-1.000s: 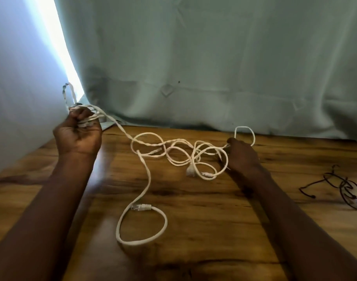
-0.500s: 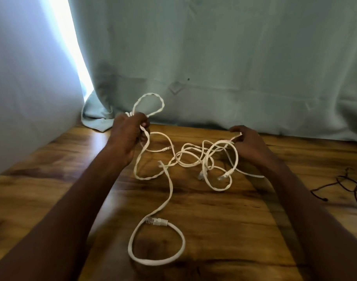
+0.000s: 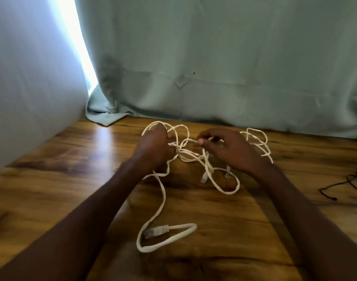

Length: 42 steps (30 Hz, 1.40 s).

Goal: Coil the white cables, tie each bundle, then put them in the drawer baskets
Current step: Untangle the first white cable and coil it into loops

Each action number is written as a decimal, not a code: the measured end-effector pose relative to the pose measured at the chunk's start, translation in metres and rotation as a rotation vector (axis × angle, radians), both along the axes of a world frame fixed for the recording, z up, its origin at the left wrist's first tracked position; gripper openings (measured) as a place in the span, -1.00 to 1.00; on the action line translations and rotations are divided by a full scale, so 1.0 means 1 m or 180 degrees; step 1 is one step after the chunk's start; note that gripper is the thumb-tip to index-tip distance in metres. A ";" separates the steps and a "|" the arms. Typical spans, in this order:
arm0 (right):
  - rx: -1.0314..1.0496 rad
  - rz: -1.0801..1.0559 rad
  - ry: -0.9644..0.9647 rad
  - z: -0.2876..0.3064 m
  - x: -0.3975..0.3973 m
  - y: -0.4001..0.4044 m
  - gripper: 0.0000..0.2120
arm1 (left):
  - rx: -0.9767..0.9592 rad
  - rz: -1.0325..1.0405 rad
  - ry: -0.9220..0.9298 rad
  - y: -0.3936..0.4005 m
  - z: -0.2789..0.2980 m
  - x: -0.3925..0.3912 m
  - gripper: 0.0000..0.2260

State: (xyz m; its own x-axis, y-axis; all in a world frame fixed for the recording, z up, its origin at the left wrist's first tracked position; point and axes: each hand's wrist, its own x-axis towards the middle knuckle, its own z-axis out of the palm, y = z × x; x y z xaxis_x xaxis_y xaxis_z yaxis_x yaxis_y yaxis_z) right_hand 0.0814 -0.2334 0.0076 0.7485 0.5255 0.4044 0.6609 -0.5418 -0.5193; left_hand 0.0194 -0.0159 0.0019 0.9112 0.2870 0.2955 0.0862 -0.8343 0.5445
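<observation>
A tangle of white network cables [image 3: 196, 157] lies on the wooden table [image 3: 51, 195], with loops spreading between and behind both hands. My left hand [image 3: 153, 149] grips a bunch of cable loops at the tangle's left side. My right hand [image 3: 228, 149] pinches a strand between thumb and fingers just to the right, a hand's width away. One long strand runs toward me and ends in a loop with a clear plug [image 3: 156, 231]. Two more plugs [image 3: 204, 178] hang under the right hand.
A pale green curtain [image 3: 214, 67] hangs along the table's far edge, with a bright gap at the left. A white wall or sheet [image 3: 27, 88] borders the left side. A thin black cord [image 3: 350, 183] lies at the right edge.
My left hand has swung from the far left toward the middle, carrying its cable loops. My right hand lifted off the table and came closer to the left, taking a strand.
</observation>
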 end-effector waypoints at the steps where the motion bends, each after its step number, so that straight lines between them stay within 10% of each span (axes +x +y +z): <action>1: -0.0116 0.0050 0.0072 -0.003 0.001 0.001 -0.78 | 0.0026 0.0016 0.0042 0.002 0.000 0.000 -0.60; 6: -0.0004 -0.0193 0.0146 -0.012 0.008 -0.004 -0.73 | -0.0112 -0.0219 0.0200 0.013 0.000 0.004 -0.62; 20: -0.0308 -0.0359 0.0259 -0.012 0.004 -0.014 -0.79 | -0.2580 0.1136 -0.2146 0.070 0.022 -0.004 -0.61; 29: 0.0217 -0.0928 -0.0029 -0.013 0.008 -0.013 -0.49 | -0.3326 -0.0031 -0.2636 0.065 0.039 -0.016 -0.84; 37: 0.0650 0.0104 -0.1392 0.008 -0.031 0.019 -0.53 | -0.5375 -0.2821 -0.1804 0.037 0.054 -0.017 -0.93; 42: 0.1068 0.1305 0.0734 -0.007 -0.074 0.071 -0.41 | -0.5732 -0.3017 -0.1509 0.009 0.048 -0.014 -0.80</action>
